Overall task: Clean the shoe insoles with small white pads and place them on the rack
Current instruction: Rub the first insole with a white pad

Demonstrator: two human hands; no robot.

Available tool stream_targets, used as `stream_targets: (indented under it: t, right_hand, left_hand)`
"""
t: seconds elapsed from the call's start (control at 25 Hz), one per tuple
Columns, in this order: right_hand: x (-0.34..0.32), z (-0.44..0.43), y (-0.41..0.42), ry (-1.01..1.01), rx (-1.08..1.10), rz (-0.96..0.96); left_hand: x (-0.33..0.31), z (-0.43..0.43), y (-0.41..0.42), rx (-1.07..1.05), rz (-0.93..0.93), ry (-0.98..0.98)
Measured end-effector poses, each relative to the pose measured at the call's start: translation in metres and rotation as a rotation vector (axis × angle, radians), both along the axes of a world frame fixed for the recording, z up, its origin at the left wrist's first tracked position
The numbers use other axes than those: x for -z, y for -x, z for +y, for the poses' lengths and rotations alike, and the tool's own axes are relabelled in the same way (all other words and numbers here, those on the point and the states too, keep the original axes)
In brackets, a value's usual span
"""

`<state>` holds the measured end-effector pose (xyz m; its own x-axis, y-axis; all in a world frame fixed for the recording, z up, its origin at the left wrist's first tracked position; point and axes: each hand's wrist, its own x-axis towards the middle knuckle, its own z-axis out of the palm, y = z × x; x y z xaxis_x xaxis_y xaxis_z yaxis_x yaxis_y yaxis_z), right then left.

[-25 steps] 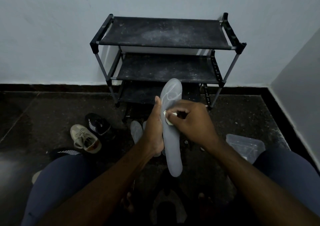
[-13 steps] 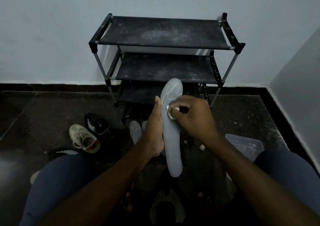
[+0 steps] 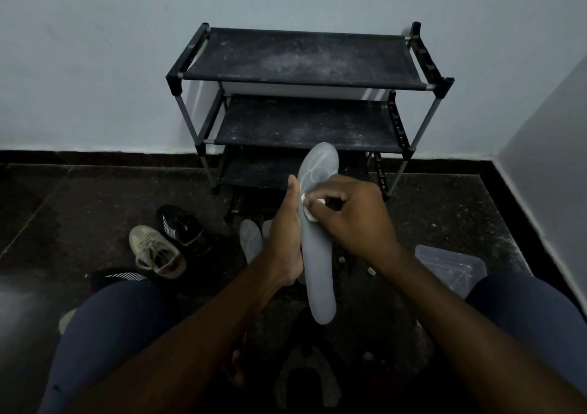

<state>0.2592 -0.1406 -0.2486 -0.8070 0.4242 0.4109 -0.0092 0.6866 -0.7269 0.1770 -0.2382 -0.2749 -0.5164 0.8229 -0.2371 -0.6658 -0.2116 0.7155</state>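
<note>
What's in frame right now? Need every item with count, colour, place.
shoe rack: 1, black, three shelves, against the wall
held insole: 1, grey, upright, centre
white pad: 1, white, against the held insole
floor insoles: 2 visible, grey, floor in front of the rack, partly hidden
beige sneaker: 1, beige, floor on the left
black sneaker: 1, black with white stripes, beside the beige sneaker, nearer the rack
plastic container: 1, clear, floor on the right
legs: 2, navy trousers, bottom corners
left hand: 1, grips the held insole
right hand: 1, pinches the white pad
</note>
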Motion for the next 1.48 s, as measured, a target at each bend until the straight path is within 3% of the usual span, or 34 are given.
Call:
stream_targets:
  t: [1.48]
  right_hand:
    - [-0.003,0.006,-0.001,-0.068,0.076,-0.047]
  left_hand:
    - [0.002,0.002,-0.003,0.01,0.029,0.043]
